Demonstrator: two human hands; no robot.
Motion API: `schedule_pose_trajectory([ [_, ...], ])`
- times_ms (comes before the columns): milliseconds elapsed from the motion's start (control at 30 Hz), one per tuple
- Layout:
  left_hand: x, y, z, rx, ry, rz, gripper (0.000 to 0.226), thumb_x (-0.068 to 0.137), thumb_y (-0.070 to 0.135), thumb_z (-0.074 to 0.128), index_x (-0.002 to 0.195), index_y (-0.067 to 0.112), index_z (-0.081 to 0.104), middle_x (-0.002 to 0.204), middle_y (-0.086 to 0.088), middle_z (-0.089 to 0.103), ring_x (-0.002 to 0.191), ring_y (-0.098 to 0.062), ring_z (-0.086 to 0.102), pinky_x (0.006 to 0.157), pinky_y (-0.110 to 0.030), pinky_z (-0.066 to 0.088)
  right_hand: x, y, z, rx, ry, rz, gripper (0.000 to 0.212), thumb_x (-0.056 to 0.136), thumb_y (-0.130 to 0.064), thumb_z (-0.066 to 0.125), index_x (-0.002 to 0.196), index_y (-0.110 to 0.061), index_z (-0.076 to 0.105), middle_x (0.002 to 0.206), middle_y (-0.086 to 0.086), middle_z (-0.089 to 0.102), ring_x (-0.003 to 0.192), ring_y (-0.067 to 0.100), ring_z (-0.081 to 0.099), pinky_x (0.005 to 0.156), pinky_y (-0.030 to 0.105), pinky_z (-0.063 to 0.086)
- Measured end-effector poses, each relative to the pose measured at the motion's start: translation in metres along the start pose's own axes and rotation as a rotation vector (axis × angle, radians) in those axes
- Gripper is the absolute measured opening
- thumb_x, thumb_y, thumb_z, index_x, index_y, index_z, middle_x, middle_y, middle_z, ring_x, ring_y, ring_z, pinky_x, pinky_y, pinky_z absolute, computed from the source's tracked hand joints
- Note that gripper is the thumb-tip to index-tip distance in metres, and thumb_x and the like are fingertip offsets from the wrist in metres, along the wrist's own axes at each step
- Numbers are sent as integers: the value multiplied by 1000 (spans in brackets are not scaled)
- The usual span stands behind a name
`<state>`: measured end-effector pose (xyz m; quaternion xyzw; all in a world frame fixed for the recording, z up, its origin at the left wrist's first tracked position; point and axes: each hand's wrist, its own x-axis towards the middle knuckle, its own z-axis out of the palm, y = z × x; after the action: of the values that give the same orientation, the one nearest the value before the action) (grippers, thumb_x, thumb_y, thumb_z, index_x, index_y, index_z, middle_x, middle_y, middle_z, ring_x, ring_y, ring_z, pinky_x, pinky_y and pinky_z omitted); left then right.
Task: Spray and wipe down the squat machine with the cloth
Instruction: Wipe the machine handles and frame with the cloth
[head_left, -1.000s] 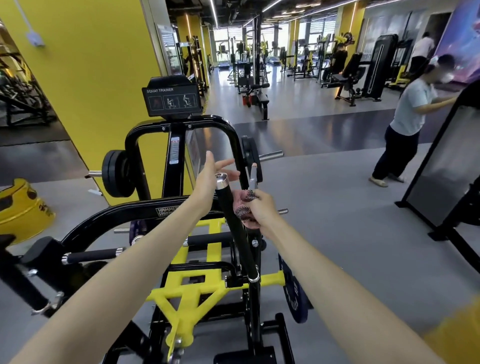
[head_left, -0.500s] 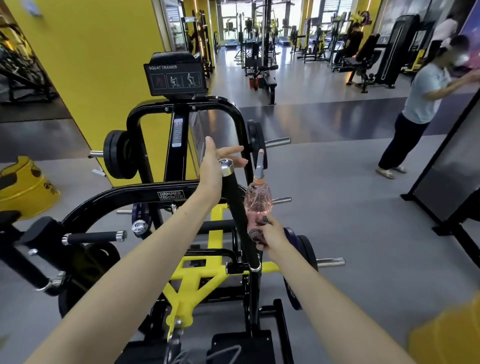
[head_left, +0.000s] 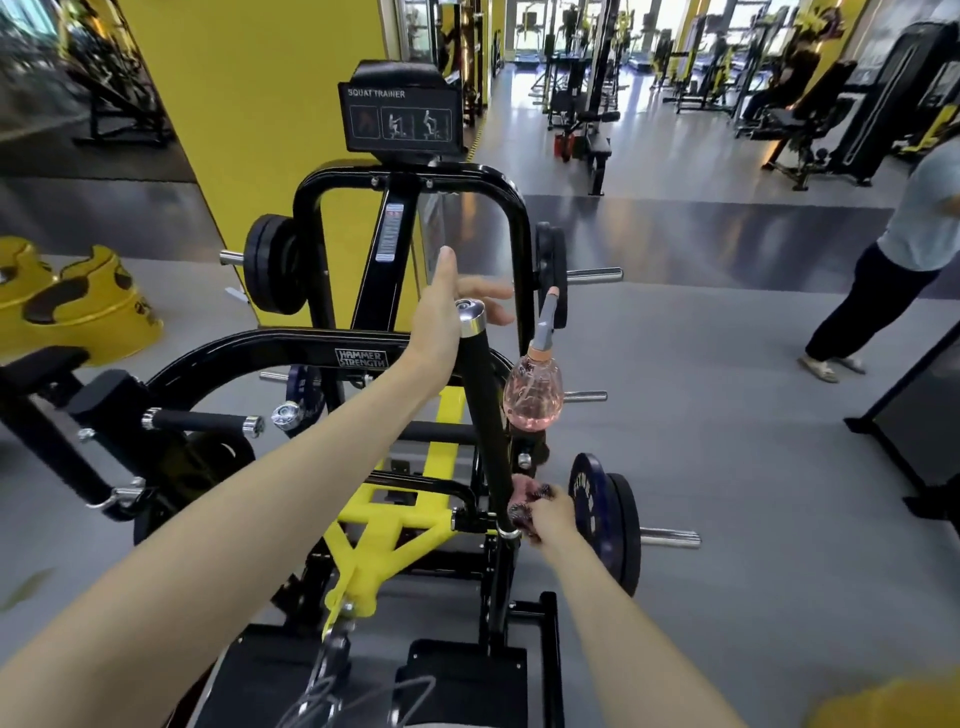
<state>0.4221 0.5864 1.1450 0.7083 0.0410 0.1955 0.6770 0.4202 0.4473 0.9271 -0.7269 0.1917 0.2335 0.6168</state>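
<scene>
The black and yellow squat machine (head_left: 358, 358) stands in front of me. Its upright black handle bar (head_left: 485, 415) has a chrome cap. My left hand (head_left: 447, 317) rests against the top of that bar with the thumb and fingers stretched out. A pink spray bottle (head_left: 534, 397) with a grey nozzle hangs upright just right of the bar. I cannot see what carries it. My right hand (head_left: 550, 517) grips a dark patterned cloth (head_left: 524, 499) and presses it on the bar's lower end by the chrome collar.
A blue weight plate (head_left: 589, 514) sits on a peg right of my right hand. Black plates (head_left: 270, 265) hang on the frame's left. Yellow bins (head_left: 83, 306) stand at the left. A person (head_left: 883, 260) stands at the right near a black frame (head_left: 914, 415).
My right hand has slid the cloth down the handle bar from near its top to its lower end. My left hand and the bottle have stayed at the top.
</scene>
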Motion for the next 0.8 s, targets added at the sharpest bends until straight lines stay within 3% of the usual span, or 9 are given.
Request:
schedule_pose_trajectory([
  [33, 0, -1, 0, 1, -6, -5, 78, 104, 42, 10, 94, -3, 72, 83, -28, 65, 77, -15, 67, 108, -42, 35, 3, 6, 0, -52, 25, 2, 25, 93, 1, 35, 110, -9, 51, 85, 13, 57, 55, 19, 48, 41, 21, 31],
  [100, 0, -2, -1, 17, -7, -27, 78, 104, 43, 10, 92, -3, 71, 82, -26, 65, 77, -17, 67, 111, -51, 28, 7, 13, 0, -57, 46, 16, 20, 94, -2, 39, 108, -9, 52, 87, 13, 59, 57, 19, 50, 42, 20, 34],
  [200, 0, -2, -1, 25, 3, -40, 78, 104, 43, 9, 95, -4, 70, 81, -24, 64, 80, -16, 67, 111, -44, 26, 23, 23, 2, -81, 29, 19, 20, 93, -3, 43, 110, -4, 54, 92, 15, 62, 68, 26, 59, 49, 27, 47],
  [267, 1, -1, 0, 43, 13, -46, 78, 104, 43, 9, 96, -6, 70, 81, -24, 63, 81, -15, 67, 103, -33, 30, 28, 29, -3, -127, 1, 56, 15, 93, 2, 42, 104, 3, 52, 88, 17, 60, 74, 29, 61, 59, 29, 55],
  [333, 2, -1, -2, 58, 11, -56, 79, 104, 44, 8, 97, -6, 70, 82, -25, 63, 82, -18, 66, 100, -31, 31, 32, 32, -10, -166, -4, 85, 11, 97, 3, 40, 92, -3, 48, 83, 14, 57, 64, 21, 52, 55, 21, 49],
  [467, 1, 2, -6, 73, -38, -56, 80, 103, 46, 8, 97, -5, 69, 88, -33, 63, 79, -23, 65, 99, -37, 38, 44, 29, -17, -170, 195, 66, 37, 100, -7, 31, 65, -15, 39, 63, 2, 52, 48, 13, 45, 55, 28, 39],
  [533, 0, 4, -5, 79, -30, -60, 80, 103, 45, 8, 98, -6, 69, 92, -38, 61, 80, -24, 64, 94, -34, 41, 45, 29, -14, -171, 174, 82, 35, 100, -16, 34, 66, -18, 44, 66, 4, 58, 52, 19, 55, 56, 30, 46],
  [633, 1, 4, -5, 91, -29, -75, 79, 103, 45, 9, 100, -7, 68, 89, -34, 61, 80, -24, 63, 79, -24, 41, 41, 32, 0, -282, -1, 51, 14, 95, -6, 46, 83, -11, 51, 75, 10, 66, 59, 22, 66, 56, 31, 58],
  [800, 5, 1, -7, 96, -50, -70, 77, 104, 43, 11, 99, -9, 68, 84, -26, 63, 73, -19, 64, 70, -9, 45, 50, 29, 3, -156, -44, 87, 10, 92, 1, 47, 92, -6, 54, 76, 17, 69, 66, 33, 71, 71, 50, 59],
])
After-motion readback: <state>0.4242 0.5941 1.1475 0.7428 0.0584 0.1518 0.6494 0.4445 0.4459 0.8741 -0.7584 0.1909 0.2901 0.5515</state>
